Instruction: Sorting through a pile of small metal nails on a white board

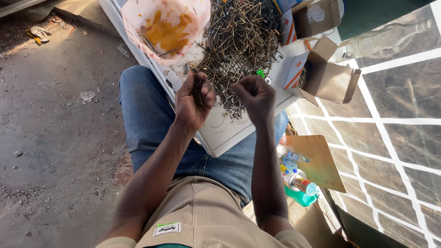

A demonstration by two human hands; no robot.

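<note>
My left hand (193,102) is closed around a small bundle of dark screws, held over the near part of a white board (220,133) that rests on my lap. My right hand (255,95) hovers just to the right of it, fingers curled together; whether it pinches a screw is hard to tell. A large heap of dark and brass-coloured screws (241,41) covers the board beyond both hands. A few loose screws lie on the board between the hands.
A stained white plastic tub (167,27) sits at the board's far left. Open cardboard boxes (328,76) stand at the right. A wooden board (317,160) and plastic bottles (298,181) lie by my right leg. Dirt ground is at left, a glass pane at right.
</note>
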